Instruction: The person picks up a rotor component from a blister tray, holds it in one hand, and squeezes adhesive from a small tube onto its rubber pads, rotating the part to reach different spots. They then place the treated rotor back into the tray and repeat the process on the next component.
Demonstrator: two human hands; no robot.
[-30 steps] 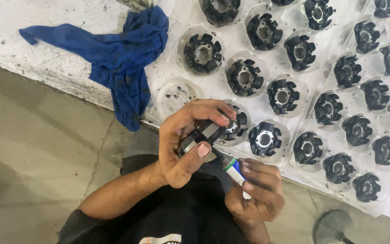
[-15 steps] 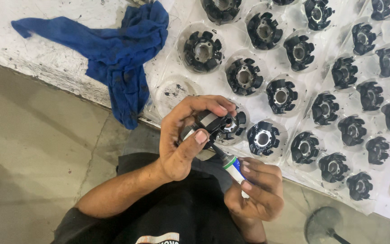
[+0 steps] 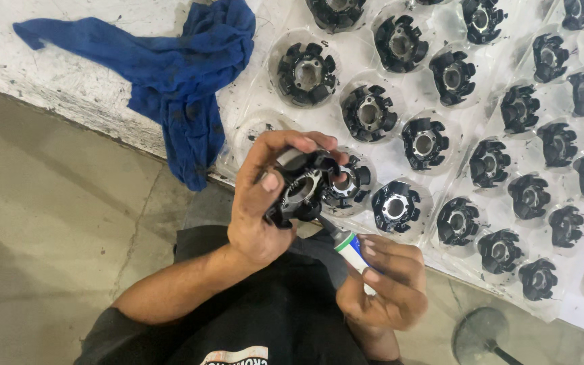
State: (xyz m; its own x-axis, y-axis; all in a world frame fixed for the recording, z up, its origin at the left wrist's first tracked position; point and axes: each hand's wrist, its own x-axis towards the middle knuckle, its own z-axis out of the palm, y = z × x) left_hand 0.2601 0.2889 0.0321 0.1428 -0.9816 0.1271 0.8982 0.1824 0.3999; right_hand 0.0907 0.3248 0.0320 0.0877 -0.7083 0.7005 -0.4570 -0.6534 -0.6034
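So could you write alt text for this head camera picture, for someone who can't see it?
Seen from above, a person's left hand holds a black round slotted part while the right hand points a small tube at it. Beyond lie a clear tray of similar parts and a blue rag.

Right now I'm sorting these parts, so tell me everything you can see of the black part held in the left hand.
The black part is a round, dark piece with blocky lugs around a pale metallic centre bore, and looks like moulded plastic or rubber. The left hand holds it tilted above the clear tray, thumb across its near edge and fingers curled over the top. The dark tip of the small tube in the right hand meets its lower edge.
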